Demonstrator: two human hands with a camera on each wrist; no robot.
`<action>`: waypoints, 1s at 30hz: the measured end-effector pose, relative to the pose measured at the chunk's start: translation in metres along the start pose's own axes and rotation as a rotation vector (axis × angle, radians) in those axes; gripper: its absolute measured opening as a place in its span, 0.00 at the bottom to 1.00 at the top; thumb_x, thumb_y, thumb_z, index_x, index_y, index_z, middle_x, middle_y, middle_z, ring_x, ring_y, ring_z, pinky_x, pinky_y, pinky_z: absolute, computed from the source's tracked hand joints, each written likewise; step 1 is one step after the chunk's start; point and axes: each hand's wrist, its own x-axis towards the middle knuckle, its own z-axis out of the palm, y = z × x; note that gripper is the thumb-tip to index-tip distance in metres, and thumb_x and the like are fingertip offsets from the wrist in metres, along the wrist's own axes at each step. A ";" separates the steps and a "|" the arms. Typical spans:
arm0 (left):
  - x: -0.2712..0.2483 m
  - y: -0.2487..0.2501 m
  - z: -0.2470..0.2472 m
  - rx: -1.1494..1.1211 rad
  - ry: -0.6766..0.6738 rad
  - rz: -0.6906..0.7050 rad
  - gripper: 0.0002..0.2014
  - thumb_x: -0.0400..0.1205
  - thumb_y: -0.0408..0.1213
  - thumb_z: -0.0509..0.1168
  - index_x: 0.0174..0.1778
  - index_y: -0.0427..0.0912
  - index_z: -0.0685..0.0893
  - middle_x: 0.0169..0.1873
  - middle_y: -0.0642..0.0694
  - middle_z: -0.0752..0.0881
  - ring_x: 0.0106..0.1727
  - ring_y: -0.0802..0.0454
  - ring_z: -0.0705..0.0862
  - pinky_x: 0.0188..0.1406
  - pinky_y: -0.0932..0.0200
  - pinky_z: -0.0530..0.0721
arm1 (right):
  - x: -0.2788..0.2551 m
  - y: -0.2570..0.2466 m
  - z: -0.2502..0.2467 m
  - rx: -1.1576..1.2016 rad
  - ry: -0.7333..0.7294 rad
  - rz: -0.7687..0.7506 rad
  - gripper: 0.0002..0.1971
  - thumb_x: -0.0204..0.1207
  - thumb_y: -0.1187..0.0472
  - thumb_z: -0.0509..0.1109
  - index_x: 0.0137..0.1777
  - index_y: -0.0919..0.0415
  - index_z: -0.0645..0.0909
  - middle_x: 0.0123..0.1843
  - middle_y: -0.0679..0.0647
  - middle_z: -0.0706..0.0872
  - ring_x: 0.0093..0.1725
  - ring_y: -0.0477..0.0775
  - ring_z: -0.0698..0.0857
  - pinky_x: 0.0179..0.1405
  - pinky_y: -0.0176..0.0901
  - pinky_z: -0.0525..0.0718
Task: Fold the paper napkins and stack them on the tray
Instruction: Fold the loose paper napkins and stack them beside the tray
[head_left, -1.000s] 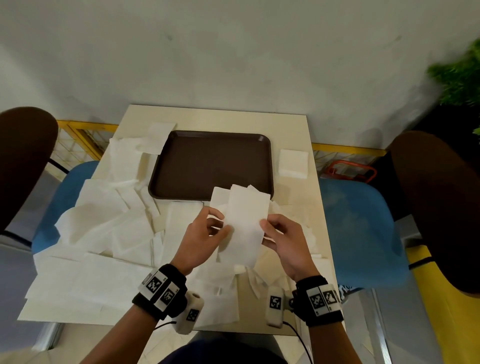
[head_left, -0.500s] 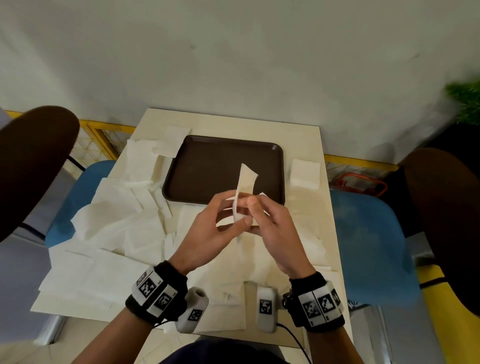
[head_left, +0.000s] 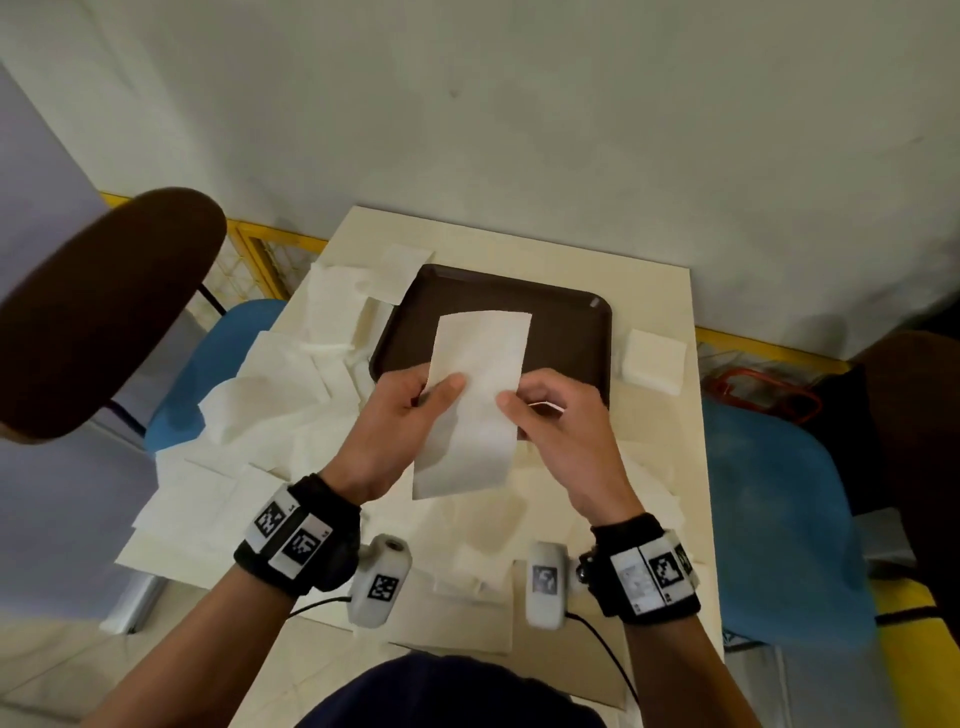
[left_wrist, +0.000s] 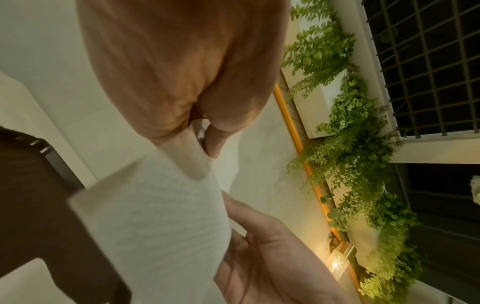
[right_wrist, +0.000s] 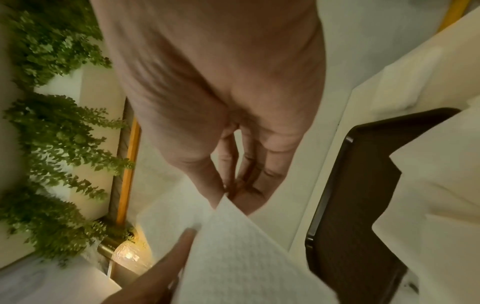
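Note:
A long white paper napkin (head_left: 475, 395) is held up flat above the table's middle, its far end over the brown tray (head_left: 566, 332). My left hand (head_left: 415, 410) pinches its left edge with thumb on top, and my right hand (head_left: 550, 415) pinches its right edge. In the left wrist view the napkin (left_wrist: 161, 222) runs from my left hand's fingers (left_wrist: 192, 152) down to the right hand's fingers (left_wrist: 259, 236). In the right wrist view my right hand's fingers (right_wrist: 246, 185) grip the napkin's corner (right_wrist: 233, 246). The tray holds nothing.
Several loose unfolded napkins (head_left: 270, 415) cover the table's left and near parts. A small folded napkin (head_left: 653, 361) lies right of the tray. Blue chair seats (head_left: 774, 519) flank the cream table (head_left: 519, 244); a dark chair back (head_left: 98, 306) stands at left.
The napkin, pinched together into a narrow upright strip half a second ago, is now spread flat between both hands. The hands have moved apart to its side edges.

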 end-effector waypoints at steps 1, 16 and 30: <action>-0.001 0.003 -0.004 0.005 0.002 0.009 0.14 0.92 0.42 0.66 0.63 0.37 0.91 0.56 0.42 0.95 0.58 0.41 0.94 0.62 0.37 0.92 | 0.001 -0.001 0.001 0.006 0.009 -0.014 0.04 0.84 0.58 0.81 0.49 0.56 0.90 0.48 0.50 0.93 0.54 0.54 0.92 0.52 0.58 0.96; -0.010 0.032 -0.041 -0.062 -0.158 0.074 0.12 0.89 0.30 0.68 0.64 0.38 0.94 0.54 0.18 0.88 0.63 0.27 0.91 0.66 0.39 0.91 | 0.011 -0.019 -0.009 0.361 -0.156 -0.083 0.11 0.86 0.78 0.70 0.55 0.67 0.93 0.51 0.58 0.92 0.50 0.55 0.89 0.47 0.39 0.85; -0.005 0.056 -0.037 -0.221 -0.225 -0.018 0.16 0.94 0.21 0.51 0.56 0.28 0.87 0.57 0.32 0.93 0.61 0.37 0.93 0.57 0.54 0.94 | 0.018 -0.037 -0.027 0.275 -0.151 -0.224 0.18 0.84 0.85 0.64 0.54 0.65 0.91 0.37 0.46 0.89 0.35 0.41 0.83 0.38 0.29 0.78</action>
